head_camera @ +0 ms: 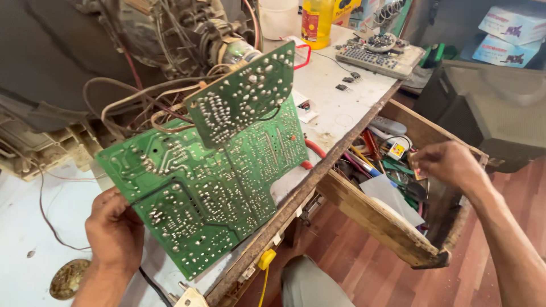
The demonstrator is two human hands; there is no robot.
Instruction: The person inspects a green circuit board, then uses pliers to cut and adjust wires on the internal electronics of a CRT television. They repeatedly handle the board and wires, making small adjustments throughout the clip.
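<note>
The left hand point(116, 233) grips the lower edge of a large green circuit board point(210, 182) and holds it tilted up over the bench point(341, 108), solder side toward the camera, while the right hand point(449, 165) reaches into the open wooden drawer point(387, 222), fingers curled among pens and small tools; I cannot tell if it holds something. The board is already lifted out but wires still tie it to the old television point(142, 34), so I judge the repair is at an early stage. The white bench is dusty, with a remote control point(375, 57) and a yellow bottle point(315, 23) at the far end, above a reddish wooden floor point(364, 267).
</note>
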